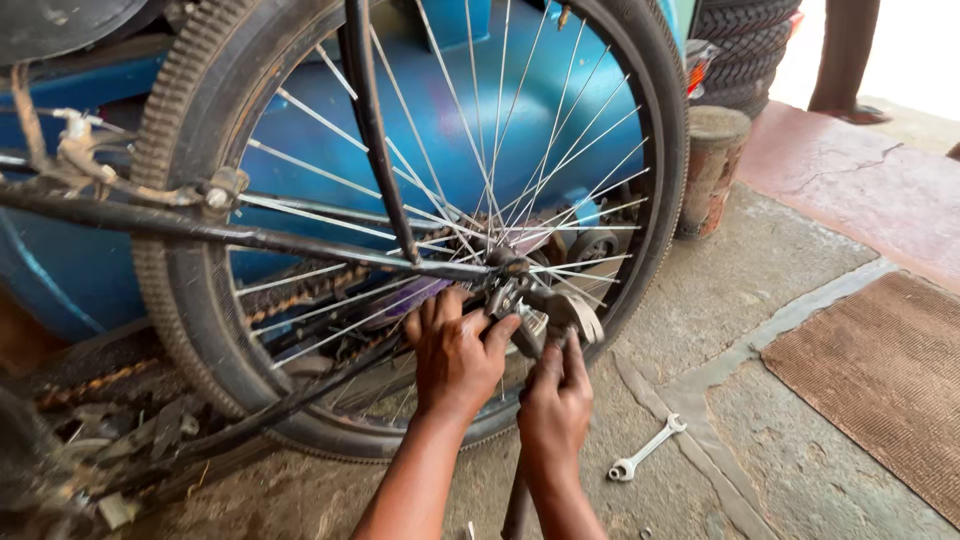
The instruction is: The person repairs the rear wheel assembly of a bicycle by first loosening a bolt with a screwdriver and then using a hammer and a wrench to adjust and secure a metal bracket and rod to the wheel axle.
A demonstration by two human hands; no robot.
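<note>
Black rubber and silver spokes fill the view: a bicycle wheel (420,220) is seen close up, its top cut off by the frame edge. At the hub (515,285), detail is hard to make out; metal parts are crowded together and partly covered by fingers. The left hand (455,355) is curled around the hub area, fingers closed on the metal there, though exactly which part is gripped cannot be told. The right hand (555,405) is closed just below and beside it, fingertips pressed to a curved metal piece (580,315); a dark handle (518,510) is seen under the wrist, mostly hidden and cut off at the bottom edge. A rusty chain (300,290) is glimpsed behind the spokes. A spanner (645,450) lies on the concrete floor (760,420), near the right hand but apart from it. A brown mat (880,380) is laid to the right. A blue body (470,110) stands behind the wheel.
</note>
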